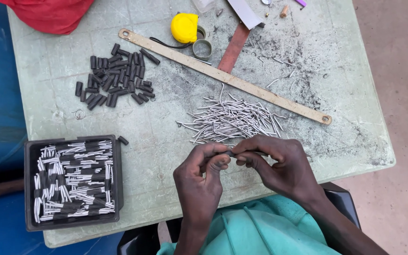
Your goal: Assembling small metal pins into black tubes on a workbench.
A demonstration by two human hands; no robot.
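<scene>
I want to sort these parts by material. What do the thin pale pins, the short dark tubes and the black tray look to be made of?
The pale pins look like bare metal wire: silver-grey, thin, slightly bent. The dark tubes look like matt black rubber or plastic sleeving, cut short; which one is unclear. The black tray looks like moulded plastic, with a dull, dusty finish.

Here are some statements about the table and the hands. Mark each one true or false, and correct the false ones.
1. The black tray holds thin pins with black sleeves. True.
2. The pile of loose black sleeves lies inside the tray. False: it lies on the table, above the tray.
3. The left hand and right hand meet at the fingertips. True.
4. The tape measure is red. False: it is yellow.
</scene>
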